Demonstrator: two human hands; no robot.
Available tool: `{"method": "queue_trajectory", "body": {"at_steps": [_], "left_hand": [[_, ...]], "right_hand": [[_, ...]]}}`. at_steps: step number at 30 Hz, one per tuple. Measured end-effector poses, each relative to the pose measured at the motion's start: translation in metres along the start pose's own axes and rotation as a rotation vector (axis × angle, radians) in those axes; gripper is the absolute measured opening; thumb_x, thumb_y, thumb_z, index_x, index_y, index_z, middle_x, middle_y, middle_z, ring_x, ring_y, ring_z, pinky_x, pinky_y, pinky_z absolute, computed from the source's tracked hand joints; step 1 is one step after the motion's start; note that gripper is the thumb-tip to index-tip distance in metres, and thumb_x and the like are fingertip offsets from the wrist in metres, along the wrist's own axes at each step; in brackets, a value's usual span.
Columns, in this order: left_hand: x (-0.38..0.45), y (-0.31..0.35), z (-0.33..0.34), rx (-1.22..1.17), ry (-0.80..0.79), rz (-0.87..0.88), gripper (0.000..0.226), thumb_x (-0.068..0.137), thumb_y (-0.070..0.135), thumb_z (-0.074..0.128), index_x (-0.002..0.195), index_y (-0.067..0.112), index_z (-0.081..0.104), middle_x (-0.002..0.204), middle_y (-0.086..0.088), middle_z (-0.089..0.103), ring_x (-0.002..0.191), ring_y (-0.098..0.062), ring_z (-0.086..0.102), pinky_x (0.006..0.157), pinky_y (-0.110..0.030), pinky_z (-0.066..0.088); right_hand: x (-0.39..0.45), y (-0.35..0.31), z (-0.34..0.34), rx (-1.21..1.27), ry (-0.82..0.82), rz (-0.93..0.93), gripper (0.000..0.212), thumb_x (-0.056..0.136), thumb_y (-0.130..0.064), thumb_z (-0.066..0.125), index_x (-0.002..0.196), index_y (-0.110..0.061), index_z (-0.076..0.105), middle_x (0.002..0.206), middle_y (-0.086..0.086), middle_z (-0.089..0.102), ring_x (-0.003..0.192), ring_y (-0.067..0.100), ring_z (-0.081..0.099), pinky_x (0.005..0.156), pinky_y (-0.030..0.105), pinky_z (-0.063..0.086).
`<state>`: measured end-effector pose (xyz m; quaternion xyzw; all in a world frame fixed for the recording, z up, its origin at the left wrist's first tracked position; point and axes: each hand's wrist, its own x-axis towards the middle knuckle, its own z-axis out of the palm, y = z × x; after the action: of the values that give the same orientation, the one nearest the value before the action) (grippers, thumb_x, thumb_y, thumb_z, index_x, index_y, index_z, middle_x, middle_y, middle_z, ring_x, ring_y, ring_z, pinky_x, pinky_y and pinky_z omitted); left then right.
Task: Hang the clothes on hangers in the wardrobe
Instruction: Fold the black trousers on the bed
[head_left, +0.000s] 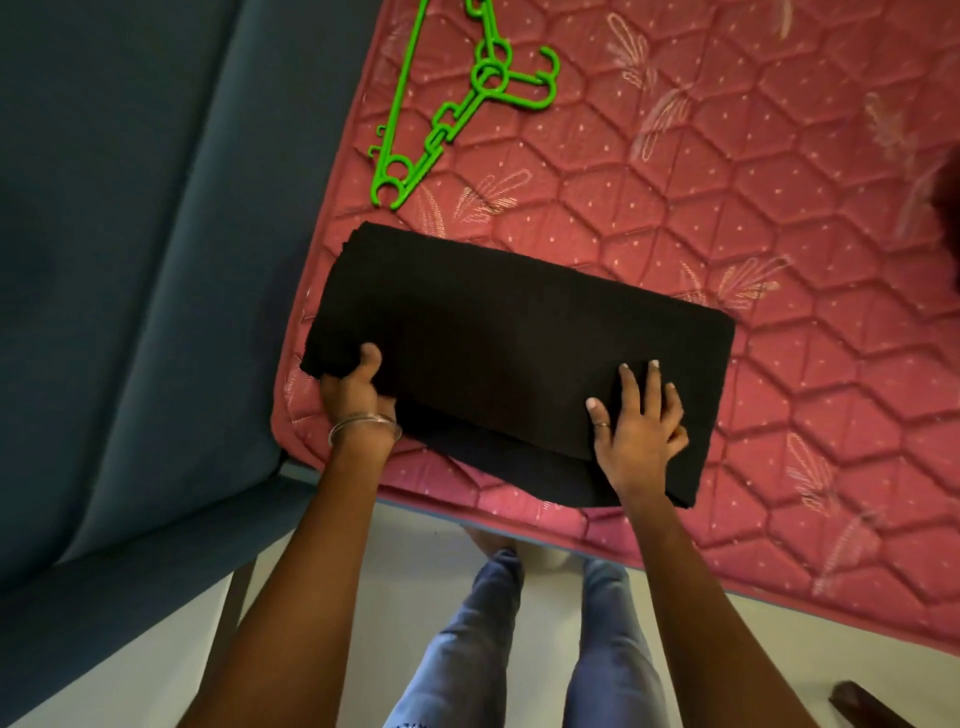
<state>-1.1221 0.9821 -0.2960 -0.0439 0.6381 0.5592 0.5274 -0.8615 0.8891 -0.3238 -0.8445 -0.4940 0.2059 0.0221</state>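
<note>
A folded black garment (519, 332) lies on the near left corner of a pink quilted mattress (727, 208). My left hand (356, 392) grips its near left corner, thumb on top and fingers underneath. My right hand (636, 426) lies on the near right part of the cloth with straight, spread fingers pressing on it. Green plastic hangers (457, 98) lie on the mattress beyond the garment, at the top of the view, apart from both hands.
A dark blue padded bed frame (130, 312) runs along the mattress's left side and near corner. Pale floor (415, 571) and my jeans-clad legs (519, 649) are below. A dark object (867, 706) sits at the bottom right.
</note>
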Motion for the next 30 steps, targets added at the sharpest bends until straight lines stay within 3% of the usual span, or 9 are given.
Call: {"method": "queue_trajectory", "body": {"at_steps": [7, 12, 16, 17, 19, 21, 23, 27, 30], "left_hand": [[0.025, 0.003, -0.036, 0.327, 0.09, -0.034, 0.045, 0.084, -0.001, 0.063, 0.119, 0.027, 0.058, 0.122, 0.001, 0.061, 0.11, -0.025, 0.057, 0.085, -0.046, 0.05], [0.02, 0.014, -0.017, 0.569, 0.21, 0.235, 0.06, 0.077, -0.009, 0.063, 0.133, 0.009, 0.05, 0.123, -0.011, 0.059, 0.105, -0.027, 0.061, 0.082, -0.031, 0.053], [-0.009, 0.001, 0.006, 1.269, 0.535, 0.564, 0.087, 0.072, 0.002, 0.062, 0.148, 0.019, 0.023, 0.145, -0.014, 0.034, 0.123, -0.035, 0.043, 0.1, -0.046, 0.038], [-0.017, -0.007, 0.01, 1.467, 0.43, 0.75, 0.088, 0.074, 0.01, 0.065, 0.148, 0.022, 0.021, 0.149, -0.014, 0.029, 0.129, -0.035, 0.038, 0.101, -0.05, 0.034], [-0.027, -0.031, 0.013, 1.821, -0.088, 0.987, 0.08, 0.082, 0.03, 0.065, 0.149, 0.03, 0.021, 0.156, -0.009, 0.019, 0.139, -0.035, 0.024, 0.106, -0.056, 0.026], [-0.018, -0.051, 0.008, 2.056, -0.426, 0.863, 0.072, 0.088, 0.048, 0.053, 0.148, 0.044, 0.012, 0.16, 0.001, -0.002, 0.145, -0.035, 0.002, 0.109, -0.065, 0.013], [-0.002, -0.059, 0.001, 2.127, -0.478, 0.684, 0.071, 0.09, 0.061, 0.038, 0.144, 0.052, -0.006, 0.156, 0.011, -0.022, 0.143, -0.033, -0.019, 0.108, -0.071, 0.0], [0.014, -0.06, -0.001, 2.154, -0.49, 0.663, 0.072, 0.085, 0.072, 0.027, 0.139, 0.056, -0.018, 0.15, 0.017, -0.034, 0.139, -0.031, -0.031, 0.1, -0.073, -0.011], [0.013, -0.06, 0.001, 2.15, -0.501, 0.618, 0.071, 0.084, 0.074, 0.024, 0.137, 0.057, -0.021, 0.147, 0.019, -0.039, 0.138, -0.03, -0.034, 0.099, -0.072, -0.013]], "right_hand": [[-0.004, 0.011, 0.005, -0.137, -0.119, 0.066, 0.074, 0.087, -0.074, 0.026, 0.15, -0.035, 0.027, 0.161, 0.008, 0.008, 0.143, 0.042, 0.009, 0.1, 0.07, 0.022], [0.007, -0.008, 0.001, -0.161, -0.066, -0.119, 0.073, 0.088, -0.067, 0.025, 0.146, -0.026, 0.036, 0.159, 0.011, 0.017, 0.142, 0.044, 0.016, 0.101, 0.065, 0.026], [0.015, -0.023, 0.008, -0.197, -0.118, -0.315, 0.069, 0.089, -0.065, 0.026, 0.149, -0.031, 0.031, 0.16, 0.006, 0.015, 0.145, 0.043, 0.01, 0.105, 0.064, 0.023], [0.015, -0.023, 0.011, -0.216, -0.139, -0.368, 0.068, 0.09, -0.065, 0.026, 0.15, -0.033, 0.028, 0.161, 0.004, 0.014, 0.145, 0.042, 0.008, 0.107, 0.065, 0.021], [0.013, -0.016, 0.013, -0.247, -0.188, -0.474, 0.065, 0.091, -0.065, 0.025, 0.15, -0.039, 0.022, 0.161, -0.002, 0.011, 0.146, 0.039, 0.005, 0.108, 0.067, 0.019], [0.016, 0.006, 0.013, -0.286, -0.202, -0.492, 0.063, 0.089, -0.068, 0.023, 0.148, -0.047, 0.018, 0.161, -0.008, 0.01, 0.147, 0.036, 0.005, 0.107, 0.069, 0.018], [0.019, 0.041, 0.005, -0.285, -0.18, -0.314, 0.061, 0.089, -0.07, 0.024, 0.147, -0.053, 0.011, 0.16, -0.014, 0.006, 0.147, 0.035, 0.003, 0.105, 0.07, 0.014], [0.026, 0.098, -0.015, -0.053, -0.215, 0.338, 0.067, 0.093, -0.066, 0.02, 0.151, -0.042, -0.002, 0.161, -0.008, -0.008, 0.145, 0.04, -0.011, 0.107, 0.072, 0.005], [0.019, 0.073, -0.019, -0.061, -0.014, 0.346, 0.074, 0.095, -0.062, 0.024, 0.154, -0.02, 0.011, 0.16, 0.016, 0.006, 0.146, 0.041, 0.002, 0.107, 0.069, 0.018]]}}
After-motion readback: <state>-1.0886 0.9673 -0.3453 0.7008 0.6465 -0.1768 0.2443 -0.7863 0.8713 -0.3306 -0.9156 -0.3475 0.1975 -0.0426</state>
